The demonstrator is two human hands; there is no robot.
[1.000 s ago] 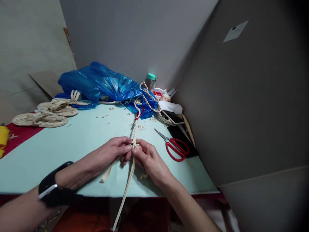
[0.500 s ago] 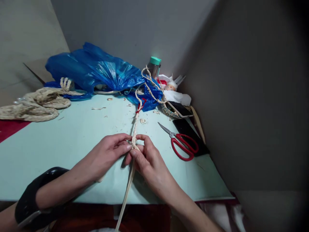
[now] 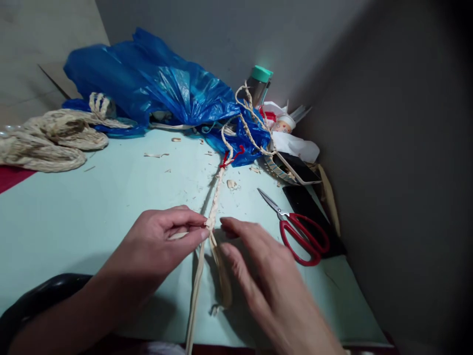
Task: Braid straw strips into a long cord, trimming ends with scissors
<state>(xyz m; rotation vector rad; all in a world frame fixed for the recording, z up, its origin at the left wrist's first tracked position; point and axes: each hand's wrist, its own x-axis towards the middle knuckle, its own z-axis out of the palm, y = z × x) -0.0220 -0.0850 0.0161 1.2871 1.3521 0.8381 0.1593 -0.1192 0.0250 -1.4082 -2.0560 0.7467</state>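
Note:
A pale straw braid [image 3: 217, 197] runs from a red tie [image 3: 229, 158] near the blue bag down the light green table [image 3: 74, 217] toward me. My left hand [image 3: 162, 241] pinches the braid's working end between thumb and fingers. Loose flat straw strands [image 3: 201, 276] trail from there over the table's near edge. My right hand [image 3: 258, 261] hovers just right of the braid with its fingers stretched out and apart, holding nothing.
Red-handled scissors [image 3: 299, 229] lie to the right of my right hand, next to a black phone [image 3: 306, 202]. A blue plastic bag [image 3: 155, 88], a green-capped bottle [image 3: 258, 84] and coils of braided straw [image 3: 48, 138] sit at the back. A grey wall closes the right side.
My right hand has let go of the braid and opened, drawing back toward me. My left hand keeps its pinch. The view has moved closer and tilted down.

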